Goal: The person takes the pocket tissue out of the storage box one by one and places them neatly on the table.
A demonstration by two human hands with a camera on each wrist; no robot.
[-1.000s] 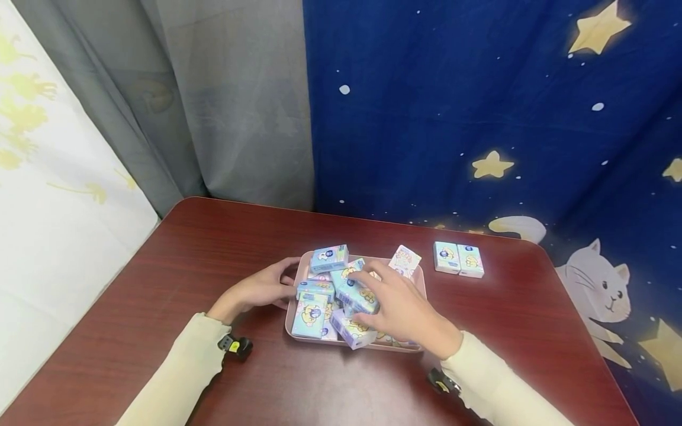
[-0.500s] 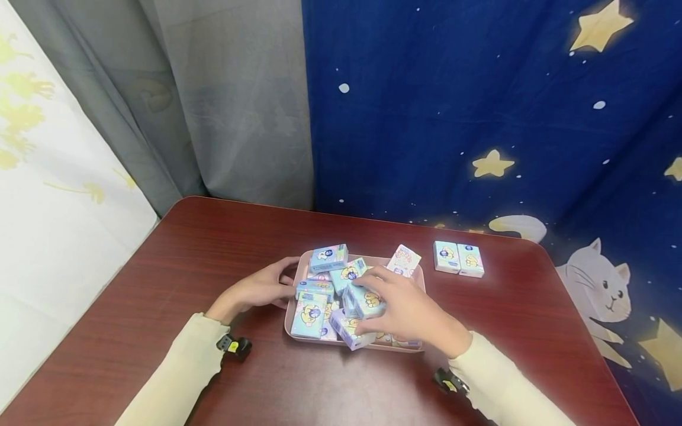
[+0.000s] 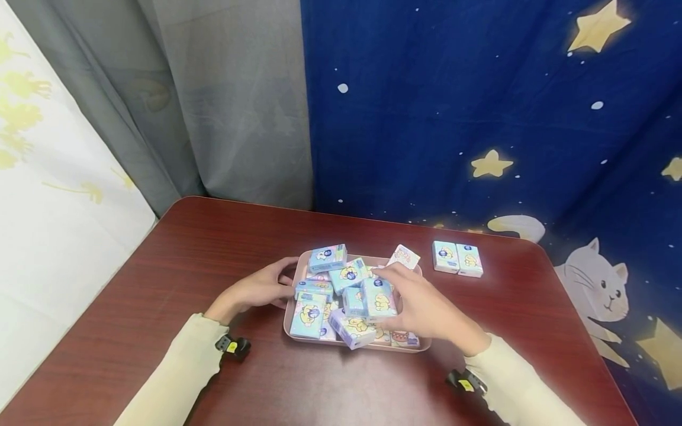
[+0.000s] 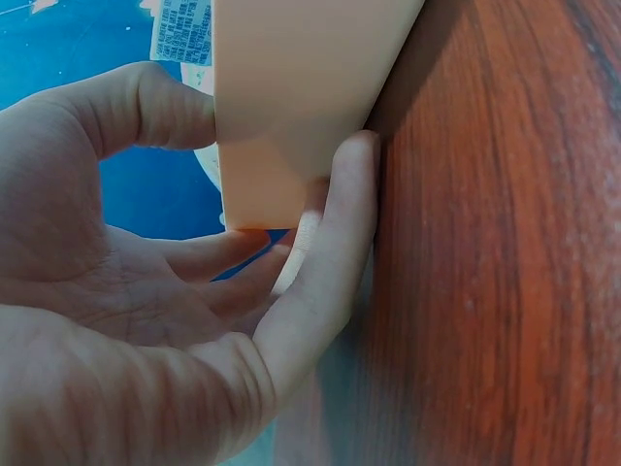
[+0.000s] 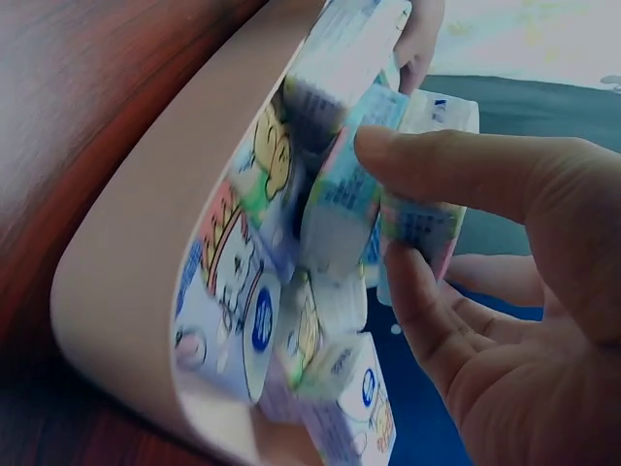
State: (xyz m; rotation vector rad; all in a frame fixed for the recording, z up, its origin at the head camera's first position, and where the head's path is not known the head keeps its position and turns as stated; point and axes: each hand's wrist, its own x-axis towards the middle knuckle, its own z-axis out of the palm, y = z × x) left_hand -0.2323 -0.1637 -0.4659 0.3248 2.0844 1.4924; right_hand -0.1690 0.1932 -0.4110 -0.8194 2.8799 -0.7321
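Here's my right hand (image 3: 426, 305), over the right half of the pink tray (image 3: 410, 350), pinching a light-blue tissue pack (image 3: 379, 302): thumb at its near end, fingertips round toward its far end, firmly clamped on it. The pack lies printed face up, its long axis running nearly straight away from me, the near end swung slightly to the right; the dark-blue logo sits at the far end, the cartoon figure nearer me. Its left edge overlaps another blue pack (image 3: 354, 302); whether there's daylight beneath mine, I can't tell. Over on the other side, my left hand (image 3: 260, 287) has the tray's left end in its grip, thumb at the rim, fingers curled about the outside of the wall. And what a jumble between them! A lavender pack (image 3: 351, 329) slants across the near rim, one corner poking out over it; a blue pack with a white character (image 3: 327, 258) lies crosswise at the far left corner; a pale pink pack (image 3: 404, 257) leans at the far right. Beyond the tray, out on the dark red table (image 3: 330, 390), two packs (image 3: 457, 259) sit side by side, touching, their long axes running away from me.
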